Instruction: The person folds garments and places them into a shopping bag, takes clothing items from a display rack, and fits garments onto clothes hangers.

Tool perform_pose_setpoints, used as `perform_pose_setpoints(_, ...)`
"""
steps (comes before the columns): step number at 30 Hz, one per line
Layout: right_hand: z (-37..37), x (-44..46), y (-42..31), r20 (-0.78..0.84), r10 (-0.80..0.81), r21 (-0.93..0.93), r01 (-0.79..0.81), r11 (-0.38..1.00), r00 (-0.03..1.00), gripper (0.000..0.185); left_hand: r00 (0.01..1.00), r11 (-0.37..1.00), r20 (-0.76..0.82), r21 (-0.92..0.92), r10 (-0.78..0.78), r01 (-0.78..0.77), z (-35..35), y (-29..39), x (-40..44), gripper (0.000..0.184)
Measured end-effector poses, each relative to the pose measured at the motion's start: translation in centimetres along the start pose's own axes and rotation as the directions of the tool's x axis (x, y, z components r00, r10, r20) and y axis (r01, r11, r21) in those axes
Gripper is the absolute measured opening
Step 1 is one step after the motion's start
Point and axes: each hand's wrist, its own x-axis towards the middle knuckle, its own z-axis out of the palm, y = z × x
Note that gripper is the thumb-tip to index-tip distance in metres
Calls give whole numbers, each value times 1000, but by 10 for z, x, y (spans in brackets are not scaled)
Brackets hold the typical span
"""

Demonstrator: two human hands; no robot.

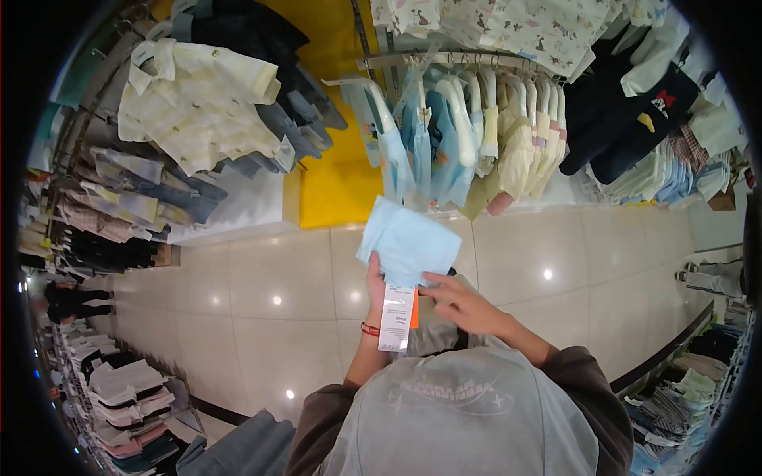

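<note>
Over glossy tiles (278, 270), left grip (376, 287) clasping folded cloth (409, 242) (oblong tag (394, 321)), right grip (468, 308) unclear

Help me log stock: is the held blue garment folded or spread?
Folded: the blue garment forms a compact, layered bundle.

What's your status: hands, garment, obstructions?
Left hand holding folded light-blue fabric garment; right hand at its near edge. White rectangular tag hanging between hands. Nothing visibly blocking.

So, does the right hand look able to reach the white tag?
Probably yes: the right hand is close to the white tag; an orange strip shows between them, but nothing seems to block the way.
</note>
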Motion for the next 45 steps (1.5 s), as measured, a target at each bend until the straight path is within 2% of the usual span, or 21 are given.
perform_pose_setpoints(2, -1, -5, 26, -191, 275, 474, -157, 867, 942, 59, 996, 997, 85, -68, 29, -23, -12, 5, -1, 58)
perform_pose_setpoints(5, -13, 9, 17, -350, 596, 802, -97, 589, 723, 64, 995, 995, -11, 19, 98, -98, 20, -1, -10, 56)
perform_pose_setpoints(9, -7, 18, 13, -54, 528, 930, -150, 336, 848, 72, 999, 979, -23, 203, 37, -32, 12, -19, 3, 56)
perform_pose_setpoints(12, -10, 21, 11, -162, 543, 927, -60, 369, 824, 71, 998, 962, -46, 270, -39, 50, 23, -13, 7, 52)
perform_pose_setpoints(15, -24, 15, 7, -345, 548, 879, 57, 474, 762, 60, 997, 767, 22, 637, 80, -76, 26, -11, 24, 53)
perform_pose_setpoints(18, -59, 1, 9, -534, 549, 671, -73, 738, 643, 44, 1000, 493, 21, 870, 20, -28, 18, -6, 40, 57)
perform_pose_setpoints(19, -75, -3, -2, -577, 583, 568, -232, 790, 572, 34, 998, 662, -20, 748, -66, 59, 21, -7, 41, 62)
perform_pose_setpoints(21, -108, -19, 3, -695, 82, 117, 0, 993, 714, 34, 851, 880, 339, 401, -401, 255, 39, -6, 42, 66)
perform_pose_setpoints(22, -122, -27, 2, -655, -180, -123, 131, 984, 734, 34, 703, 882, 537, 224, -467, 415, 47, -11, 43, 68)
perform_pose_setpoints(25, -148, -57, -23, -438, -304, -407, 116, 906, 846, 23, 701, 885, 559, 146, -443, 443, 56, -48, 52, 83)
perform_pose_setpoints(27, -157, -79, -18, -275, -318, -541, 127, 832, 908, 19, 822, 866, 346, 392, -453, 311, 65, -72, 59, 79)
perform_pose_setpoints(28, -162, -91, -14, -306, -298, -563, 81, 823, 904, 20, 874, 820, 241, 513, -421, 253, 80, -85, 60, 78)
perform_pose_setpoints(29, -169, -102, -11, -335, -281, -584, 36, 811, 899, 20, 843, 855, 306, 427, -442, 293, 100, -100, 66, 55)
perform_pose_setpoints(30, -175, -113, -8, -363, -267, -602, -7, 798, 893, 22, 864, 819, 246, 505, -439, 273, 114, -112, 67, 53)
perform_pose_setpoints(32, -177, -134, 21, -672, -158, -321, -93, 942, 723, 27, 903, 722, 131, 651, -409, 233, 134, -135, 73, 51)
perform_pose_setpoints(33, -180, -142, 33, -789, -67, -162, -101, 982, 610, 31, 916, 747, 124, 625, -381, 227, 138, -148, 77, 50)
perform_pose_setpoints(34, -186, -153, 43, -806, 141, 130, -60, 990, 575, 37, 928, 771, 116, 598, -354, 219, 141, -162, 82, 49)
perform_pose_setpoints(36, -195, -177, 58, -652, 540, 660, 48, 750, 532, 51, 943, 794, 88, 568, -320, 216, 148, -189, 89, 47)
perform_pose_setpoints(39, -212, -206, 85, -457, 649, 876, 181, 447, 608, 58, 953, 770, 44, 600, -301, 216, 159, -219, 102, 45)
perform_pose_setpoints(42, -226, -224, 105, -236, 662, 963, 263, 60, 711, 66, 958, 678, -15, 703, -287, 214, 161, -242, 109, 41)
perform_pose_setpoints(45, -254, -217, 80, -381, 590, 776, -100, 622, 712, 76, 965, 582, -72, 785, -252, 210, 174, -257, 117, 38)
